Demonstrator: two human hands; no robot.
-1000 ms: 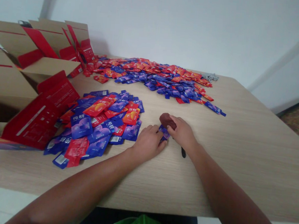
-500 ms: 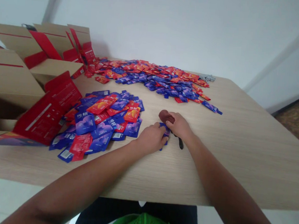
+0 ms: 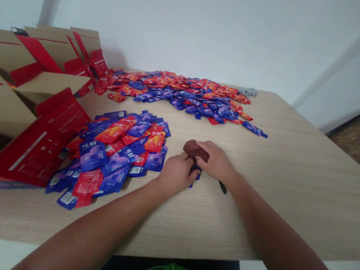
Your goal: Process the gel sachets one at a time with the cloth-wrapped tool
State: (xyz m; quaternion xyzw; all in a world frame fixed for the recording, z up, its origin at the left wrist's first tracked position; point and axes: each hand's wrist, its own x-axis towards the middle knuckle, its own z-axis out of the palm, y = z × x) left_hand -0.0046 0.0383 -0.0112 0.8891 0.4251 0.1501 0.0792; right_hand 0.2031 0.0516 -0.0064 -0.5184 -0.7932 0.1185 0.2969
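My right hand [image 3: 214,159] grips a reddish-brown rounded lump [image 3: 192,147], soft-looking, whose exact kind I cannot make out. Beneath it lies a small purple packet [image 3: 195,168], mostly covered by both hands. My left hand [image 3: 177,172] is closed with bent fingers over the packet's left side, pressing it to the table. A slim black handle-like piece [image 3: 223,187] sticks out under my right wrist; whether it joins the brown lump is hidden. To the left of my left hand is a heap of purple and red-orange packets [image 3: 115,159].
Open cardboard boxes with red flaps [image 3: 41,149] stand along the left side. A long bank of red and purple packets [image 3: 177,91] lies at the back against the wall. One purple packet [image 3: 254,129] sits apart at its right end, and a grey cloth-like bundle [image 3: 247,91] behind.
The brown lump and my right hand have shifted slightly left and nearer, covering more of the purple packet. My left hand stays on the packet. The view has moved a little.
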